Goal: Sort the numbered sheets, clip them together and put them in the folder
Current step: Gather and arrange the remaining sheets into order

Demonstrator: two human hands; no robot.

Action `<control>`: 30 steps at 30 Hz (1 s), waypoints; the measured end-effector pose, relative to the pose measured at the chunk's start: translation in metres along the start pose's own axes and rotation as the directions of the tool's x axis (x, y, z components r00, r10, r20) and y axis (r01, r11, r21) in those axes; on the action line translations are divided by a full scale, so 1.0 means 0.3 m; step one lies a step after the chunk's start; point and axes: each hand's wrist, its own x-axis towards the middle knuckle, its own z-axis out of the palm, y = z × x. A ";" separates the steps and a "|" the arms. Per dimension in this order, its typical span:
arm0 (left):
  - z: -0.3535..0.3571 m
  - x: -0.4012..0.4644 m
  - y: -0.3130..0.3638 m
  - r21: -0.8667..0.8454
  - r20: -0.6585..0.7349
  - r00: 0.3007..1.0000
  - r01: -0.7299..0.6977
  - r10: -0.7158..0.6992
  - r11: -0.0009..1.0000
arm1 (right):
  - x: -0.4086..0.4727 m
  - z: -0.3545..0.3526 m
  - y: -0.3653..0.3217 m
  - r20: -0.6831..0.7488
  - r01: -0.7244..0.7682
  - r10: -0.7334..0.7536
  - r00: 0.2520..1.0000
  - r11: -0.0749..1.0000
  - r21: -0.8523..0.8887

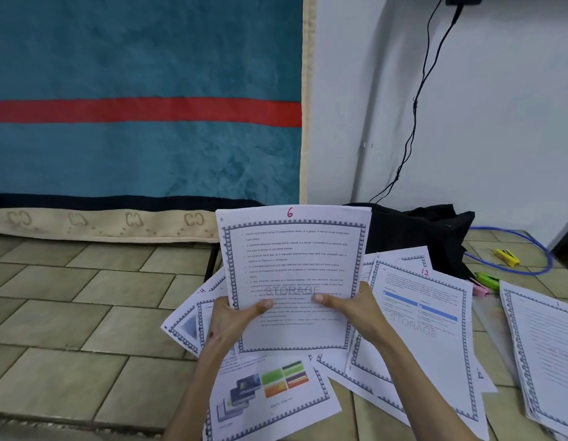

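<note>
The head view shows one sheet marked 6 [292, 275] held upright between two hands above a tiled surface [85, 313]. The left hand [235, 319] grips its lower left edge, thumb laid across the printed face and fingers behind; the right hand [349, 308] grips the lower right edge in the same way, so the two thumbs point toward each other. Both forearms reach up from the bottom of the view. Under the held sheet lies a loose fan of at least five more sheets on the surface, among them one marked 12 [426, 326] just right of the hands and one with coloured pictures [270, 393] nearest the person. One separate stack with a sheet marked 1 [550, 348] on top lies well to the right. Beyond the sheets sit one green clip [486, 279], one pink clip [480, 291], one yellow object [507, 256] and one black bag [416, 233]. A teal blanket with one red stripe [142, 122] hangs behind.
</note>
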 end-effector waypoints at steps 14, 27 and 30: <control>0.017 -0.002 -0.018 -0.004 -0.028 1.000 -0.009 0.009 1.000 | -0.014 0.007 -0.029 -0.040 0.051 -0.051 0.998 0.999 -0.011; 0.333 0.190 0.291 -0.490 0.450 0.888 0.154 0.098 0.858 | -0.126 -0.338 -0.035 -0.030 -0.159 0.158 0.987 0.987 -0.016; 0.431 0.199 0.281 -0.440 0.475 0.877 0.166 0.072 0.883 | -0.168 -0.398 -0.018 -0.006 -0.210 0.211 0.977 0.974 0.080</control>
